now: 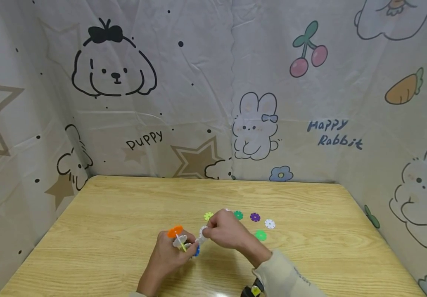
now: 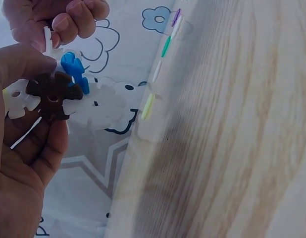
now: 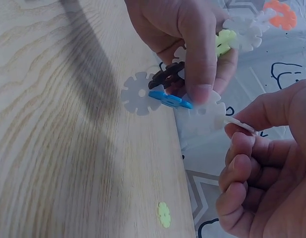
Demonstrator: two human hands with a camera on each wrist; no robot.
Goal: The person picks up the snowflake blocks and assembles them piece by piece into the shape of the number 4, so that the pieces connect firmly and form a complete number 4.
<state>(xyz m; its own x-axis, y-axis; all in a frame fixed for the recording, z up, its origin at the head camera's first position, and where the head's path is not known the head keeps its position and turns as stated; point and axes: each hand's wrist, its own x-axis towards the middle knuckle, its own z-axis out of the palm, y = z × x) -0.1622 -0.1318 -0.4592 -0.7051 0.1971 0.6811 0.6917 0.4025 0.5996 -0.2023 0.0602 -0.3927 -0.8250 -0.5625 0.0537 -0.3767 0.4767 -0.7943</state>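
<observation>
Near the middle of the table, my left hand (image 1: 169, 255) grips a chain of slotted plastic snowflake discs. Its orange disc (image 1: 175, 231) sticks up at one end, with clear ones and a yellow-green disc (image 3: 225, 42) beside it. A brown disc (image 2: 53, 96) and a blue disc (image 2: 74, 69) show by the left thumb. The right hand (image 1: 230, 231) pinches a white disc (image 3: 239, 125) between thumb and index finger, seen nearly edge-on in the right wrist view. That disc meets the edge of a clear disc (image 3: 205, 111) at the left thumb tip. Fingers hide part of the chain.
Loose discs lie on the wooden table (image 1: 124, 206) beyond and right of the hands: yellow (image 1: 208, 216), teal (image 1: 238, 215), purple (image 1: 255, 217), white (image 1: 270, 224) and light green (image 1: 261, 235). A black object (image 1: 250, 292) shows at the front edge. Printed cloth (image 1: 191, 123) encloses the table.
</observation>
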